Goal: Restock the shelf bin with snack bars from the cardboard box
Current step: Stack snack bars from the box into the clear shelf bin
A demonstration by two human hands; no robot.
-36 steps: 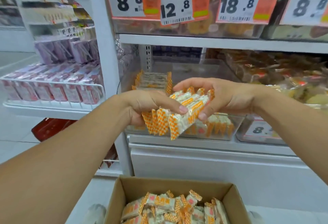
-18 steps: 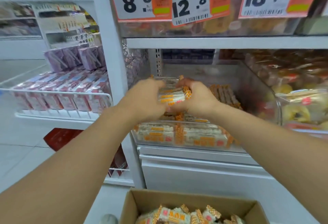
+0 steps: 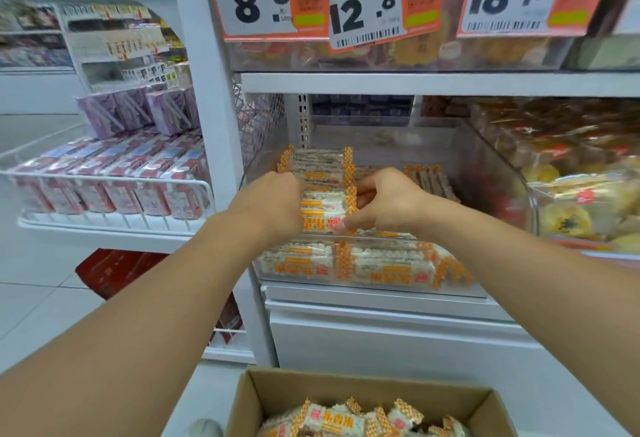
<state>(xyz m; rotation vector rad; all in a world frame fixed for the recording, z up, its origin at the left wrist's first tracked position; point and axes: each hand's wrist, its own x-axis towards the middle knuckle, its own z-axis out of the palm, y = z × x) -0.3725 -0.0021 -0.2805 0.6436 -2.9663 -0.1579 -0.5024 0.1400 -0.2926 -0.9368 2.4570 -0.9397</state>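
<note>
A clear plastic shelf bin (image 3: 491,173) sits on the middle shelf and holds rows of white snack bars with orange checkered ends (image 3: 377,263). Both hands reach over its front rim. My left hand (image 3: 266,204) and my right hand (image 3: 384,201) press on either end of a small stack of the same bars (image 3: 320,209) inside the bin. Another stack (image 3: 317,164) lies just behind it. At the bottom edge, an open cardboard box (image 3: 277,398) holds several loose bars (image 3: 343,419).
Orange price tags (image 3: 367,3) hang above the bin. A neighbouring bin of yellow pastries (image 3: 568,194) stands to the right. A white wire rack with pink packs (image 3: 110,183) is on the left, a red crate (image 3: 117,270) under it. White floor lies at the left.
Both hands have carried the bundle of bars from in front of the shelf into the bin and lowered it onto the bars there. The view has shifted closer to the shelf.
</note>
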